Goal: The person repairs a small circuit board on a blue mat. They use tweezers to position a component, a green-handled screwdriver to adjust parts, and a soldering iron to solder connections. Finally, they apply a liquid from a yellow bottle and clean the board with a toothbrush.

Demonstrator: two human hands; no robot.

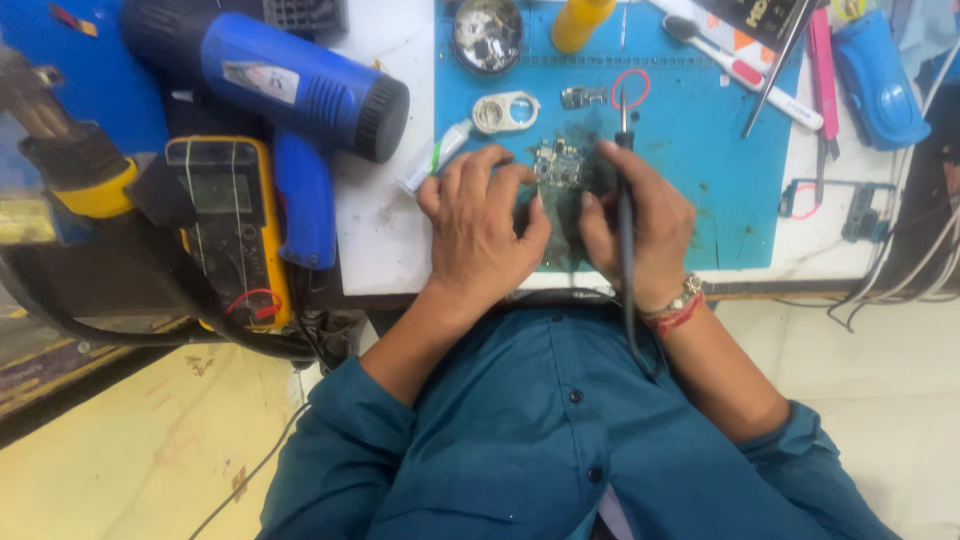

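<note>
- Bench: white worktop carrying a blue rubber repair mat, soot-stained at its near middle; pale tiled floor below.
- Small bare green circuit board lies on the stained patch, between both hands.
- Left hand rests on the mat, fingers curled, fingertips touching the board's left edge; it steadies rather than lifts.
- Right hand is closed around a slim black soldering iron, held like a pen, its cord trailing toward the body. Exact tip contact cannot be told.
- Judgement: board work is mid-course; the board is stripped and no housing is refitted.
- Just beyond: a white plastic ring part, a small metal bracket, a white paste tube.
- Further left: a blue heat gun over a yellow multimeter.
</note>
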